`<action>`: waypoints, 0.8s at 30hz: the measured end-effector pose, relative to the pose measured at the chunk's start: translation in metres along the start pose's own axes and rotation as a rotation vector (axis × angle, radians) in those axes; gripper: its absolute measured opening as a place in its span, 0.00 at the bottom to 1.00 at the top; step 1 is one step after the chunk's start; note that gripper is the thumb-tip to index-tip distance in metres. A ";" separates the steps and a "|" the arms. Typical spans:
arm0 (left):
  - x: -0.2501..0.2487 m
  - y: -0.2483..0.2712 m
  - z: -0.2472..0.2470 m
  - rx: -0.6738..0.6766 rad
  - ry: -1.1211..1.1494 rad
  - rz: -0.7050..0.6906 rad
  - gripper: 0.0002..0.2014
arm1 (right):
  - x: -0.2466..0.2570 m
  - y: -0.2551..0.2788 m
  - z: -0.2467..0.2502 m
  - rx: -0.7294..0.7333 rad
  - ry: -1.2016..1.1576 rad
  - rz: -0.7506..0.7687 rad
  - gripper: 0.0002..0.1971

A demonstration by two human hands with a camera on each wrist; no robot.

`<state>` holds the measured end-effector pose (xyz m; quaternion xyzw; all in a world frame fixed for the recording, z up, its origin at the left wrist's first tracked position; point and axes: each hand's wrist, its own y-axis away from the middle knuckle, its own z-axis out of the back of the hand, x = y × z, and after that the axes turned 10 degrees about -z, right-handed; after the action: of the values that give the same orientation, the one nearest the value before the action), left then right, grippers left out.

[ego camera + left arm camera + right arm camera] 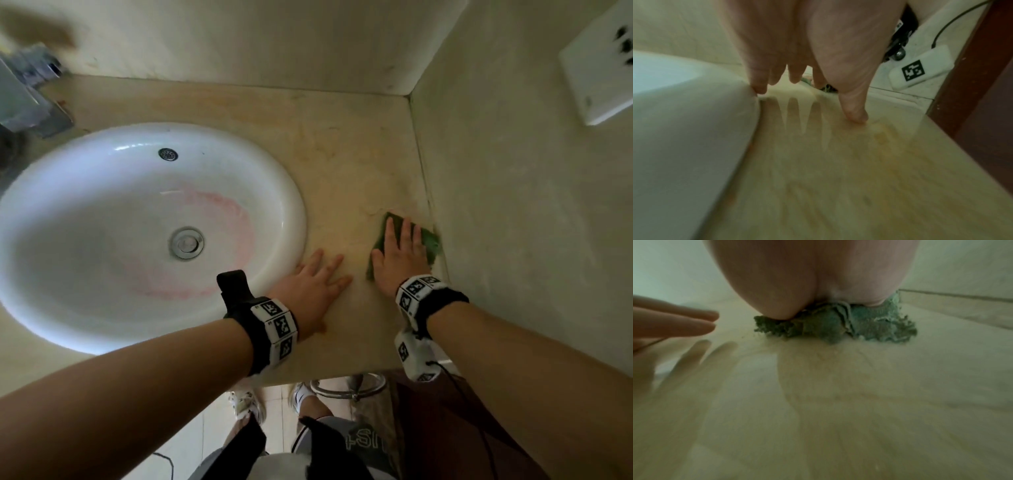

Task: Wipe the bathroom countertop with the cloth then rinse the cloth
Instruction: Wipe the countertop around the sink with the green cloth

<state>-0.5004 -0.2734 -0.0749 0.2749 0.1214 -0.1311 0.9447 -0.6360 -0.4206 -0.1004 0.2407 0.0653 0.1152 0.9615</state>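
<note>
A green cloth (pixel 430 244) lies on the beige countertop (pixel 346 164), close to the right wall. My right hand (pixel 400 255) presses flat on it with straight fingers; the frayed near edge of the cloth (pixel 838 326) bunches under the palm in the right wrist view. My left hand (pixel 317 277) rests flat on the counter between the white sink (pixel 274 178) and the cloth, holding nothing. Its fingers (pixel 760 81) are spread and touch the surface next to the sink rim (pixel 715 113). My left hand's fingers (pixel 684 321) also show in the right wrist view.
The sink's drain (pixel 186 242) sits mid-basin with a pink ring stain around it. A blurred metal fixture (pixel 24 89) stands at the back left. A white wall outlet (pixel 603 68) is on the right wall. The counter's front edge (pixel 329 378) runs below my wrists.
</note>
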 end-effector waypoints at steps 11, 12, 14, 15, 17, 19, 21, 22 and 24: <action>0.020 -0.040 0.035 0.071 0.027 0.059 0.58 | 0.021 -0.079 0.042 -0.027 -0.025 -0.048 0.33; 0.020 -0.041 0.033 0.070 0.026 0.058 0.58 | 0.025 -0.086 0.047 -0.031 -0.009 -0.031 0.33; 0.021 -0.042 0.031 0.062 0.028 0.059 0.59 | 0.039 -0.101 0.059 -0.041 0.014 0.014 0.33; 0.022 -0.043 0.029 0.057 0.035 0.062 0.59 | 0.049 -0.107 0.064 -0.049 0.026 0.040 0.33; 0.023 -0.044 0.028 0.052 0.041 0.057 0.59 | 0.072 -0.113 0.071 -0.062 0.048 0.104 0.33; 0.024 -0.045 0.027 0.049 0.026 0.057 0.59 | 0.100 -0.113 0.072 -0.060 0.085 0.202 0.33; 0.024 -0.046 0.027 0.047 0.020 0.064 0.60 | 0.123 -0.107 0.069 -0.068 0.110 0.314 0.32; 0.024 -0.046 0.027 0.046 0.015 0.068 0.60 | 0.131 -0.102 0.067 -0.065 0.122 0.360 0.32; 0.025 -0.047 0.027 0.040 -0.005 0.066 0.61 | 0.140 -0.094 0.063 -0.053 0.145 0.434 0.32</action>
<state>-0.4879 -0.3313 -0.0833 0.2973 0.1073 -0.1029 0.9431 -0.4719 -0.4941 -0.0995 0.2150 0.0781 0.3381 0.9129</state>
